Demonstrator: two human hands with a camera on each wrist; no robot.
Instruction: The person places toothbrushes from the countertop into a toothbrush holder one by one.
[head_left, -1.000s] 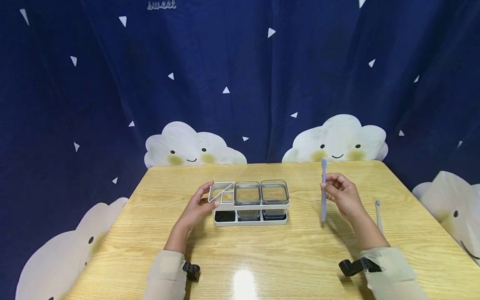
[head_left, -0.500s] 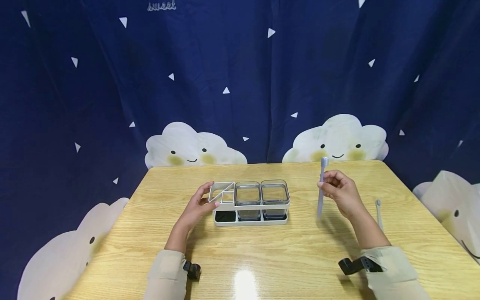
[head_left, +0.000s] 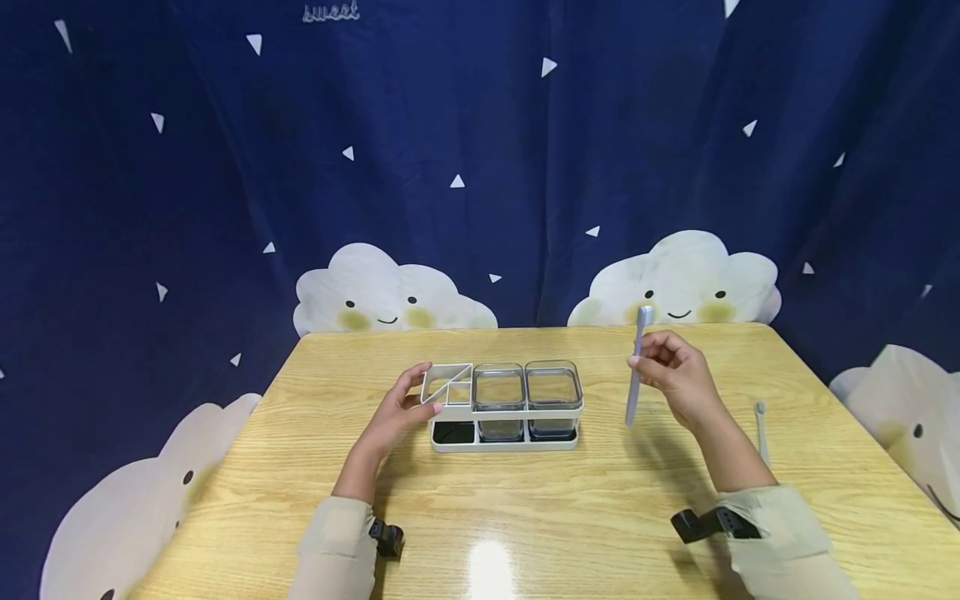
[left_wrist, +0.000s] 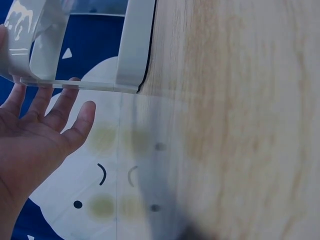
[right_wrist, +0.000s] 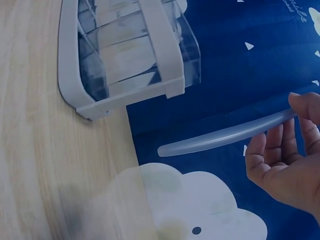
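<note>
A white toothbrush holder (head_left: 517, 446) stands on the table with two clear cups (head_left: 553, 400) in its middle and right bays. Its left bay has a divided top with a diagonal bar. My left hand (head_left: 388, 422) holds that left end, thumb at the front and fingers along the side. To the right, my right hand (head_left: 681, 383) pinches a pale purple toothbrush (head_left: 632, 403) between thumb and fingers. The brush hangs above the table, head up and slightly tilted. In the right wrist view its handle (right_wrist: 225, 137) points toward the holder, apart from it; the head is out of that view.
A grey toothbrush (head_left: 762, 429) lies on the wooden table (head_left: 570, 508) beyond my right forearm, partly hidden by it. A dark blue curtain (head_left: 420, 100) with clouds and triangles hangs behind the table.
My right hand has moved slightly left and up with the toothbrush, whose lower end has swung left. Its bristles have turned to face right. My left hand stays on the holder.
</note>
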